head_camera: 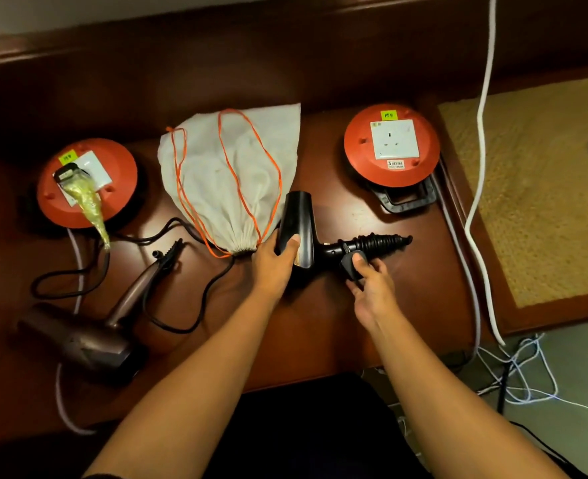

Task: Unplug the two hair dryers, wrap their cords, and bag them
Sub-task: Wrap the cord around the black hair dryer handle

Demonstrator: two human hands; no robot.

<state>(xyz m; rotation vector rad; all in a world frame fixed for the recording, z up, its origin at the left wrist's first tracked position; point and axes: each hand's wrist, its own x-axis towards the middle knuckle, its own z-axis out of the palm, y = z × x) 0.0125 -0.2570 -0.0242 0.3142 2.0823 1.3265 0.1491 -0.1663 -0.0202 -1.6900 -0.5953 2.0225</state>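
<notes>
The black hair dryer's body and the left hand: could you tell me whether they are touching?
Touching. The head view shows the left hand gripping the black hair dryer, thumb pressed on its barrel.

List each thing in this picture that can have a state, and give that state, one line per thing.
black hair dryer: unplugged, cord wrapped round its handle
black plug: held by the right hand
left hand: grips the black dryer's body
brown hair dryer: plugged in, cord loose
right socket reel: socket empty
left socket reel: plug inserted
drawstring bag: lying flat, mouth gathered
</notes>
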